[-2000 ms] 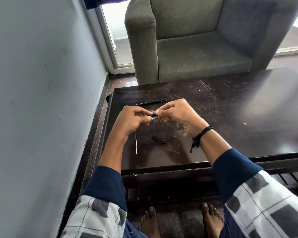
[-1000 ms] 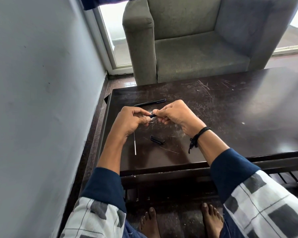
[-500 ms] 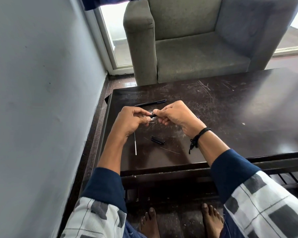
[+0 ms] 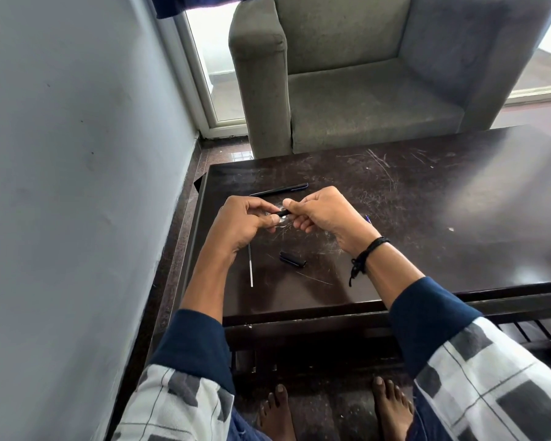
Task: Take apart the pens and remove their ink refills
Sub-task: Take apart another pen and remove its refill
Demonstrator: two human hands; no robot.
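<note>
Above the dark wooden table (image 4: 427, 218), both hands meet on one black pen (image 4: 283, 213). My left hand (image 4: 245, 222) pinches its left end and my right hand (image 4: 323, 211) grips its right part; only a short stretch shows between the fingers. A small blue tip (image 4: 368, 219) pokes out behind my right hand. Another black pen (image 4: 280, 190) lies on the table just beyond the hands. A thin pale refill (image 4: 251, 265) lies below my left hand, and a short black pen cap (image 4: 292, 259) rests to its right.
A grey wall (image 4: 77, 186) runs close along the table's left side. A grey armchair (image 4: 363, 90) stands right behind the table's far edge. The table's near edge and a slatted lower shelf (image 4: 538, 329) are in front of my bare feet (image 4: 392, 409).
The hands have stayed together on the pen with only slight finger shifts. Nothing on the table has moved.
</note>
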